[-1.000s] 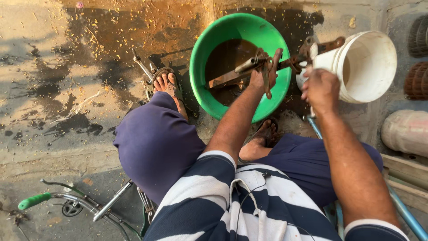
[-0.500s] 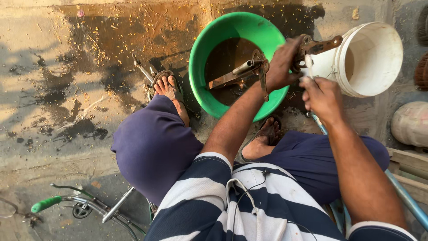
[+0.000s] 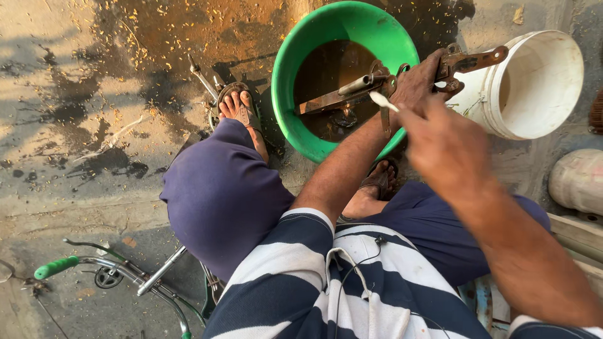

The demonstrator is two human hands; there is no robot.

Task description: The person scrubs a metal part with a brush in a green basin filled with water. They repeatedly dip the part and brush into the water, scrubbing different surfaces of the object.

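Note:
My left hand (image 3: 419, 81) grips a rusty metal bicycle part (image 3: 468, 63) at the right rim of a green basin (image 3: 383, 37). One end of the part sticks out over a white bucket (image 3: 534, 88). My right hand (image 3: 447, 147) is closed on a thin white stick-like tool (image 3: 383, 100) whose tip points toward the basin. Inside the basin lie brown liquid and a long rusty metal bar with a tube (image 3: 342, 94).
My sandalled feet (image 3: 242, 116) rest on wet, stained concrete beside the basin. A bicycle handlebar with a green grip (image 3: 56, 268) lies at the lower left. A pale round container (image 3: 578, 182) and wooden planks (image 3: 578, 235) are at the right edge.
My left hand has carried the rusty part from above the basin to its right rim by the bucket. My right hand has dropped back from the bucket rim toward me.

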